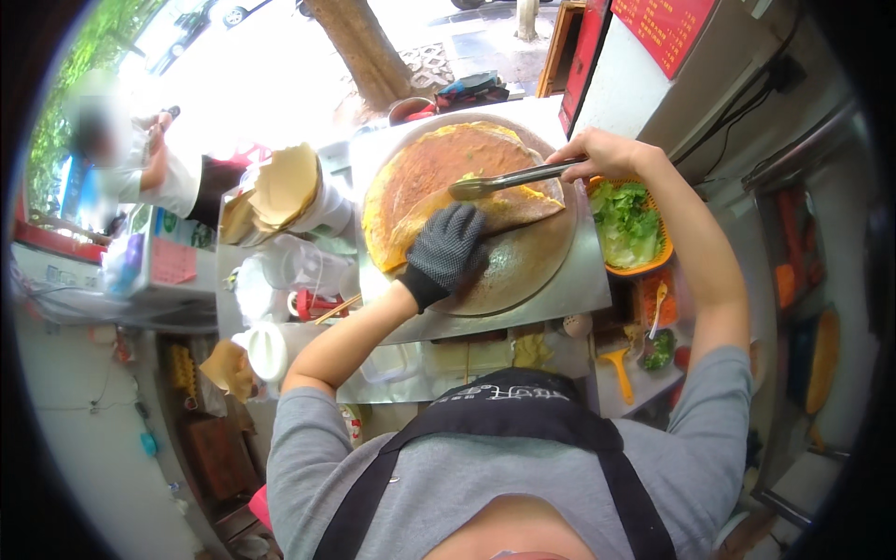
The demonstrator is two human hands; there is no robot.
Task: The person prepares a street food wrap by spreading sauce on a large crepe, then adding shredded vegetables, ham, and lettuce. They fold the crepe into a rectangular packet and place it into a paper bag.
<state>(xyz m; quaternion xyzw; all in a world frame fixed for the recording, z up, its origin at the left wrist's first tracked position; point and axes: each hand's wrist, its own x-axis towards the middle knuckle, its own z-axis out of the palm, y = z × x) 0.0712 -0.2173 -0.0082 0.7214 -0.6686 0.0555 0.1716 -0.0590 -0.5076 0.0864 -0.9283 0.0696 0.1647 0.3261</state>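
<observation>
My right grip [602, 155] is clamping round the steel tongs [513, 178], whose tips are pointing left at the folded edge of the crepe [448, 154]. My gloved left grip [448, 247] is resting on the crepe's near side, so it is sitting nearer; I cannot tell whether it is pinching. The crepe is lying left of my right grip and mostly far of my left, its fold running left to right across the round griddle [532, 263]. Rightward, an orange basket [666, 246] is holding lettuce [623, 219]; leftward, a white bucket [331, 202] is holding brown paper bags [287, 182].
</observation>
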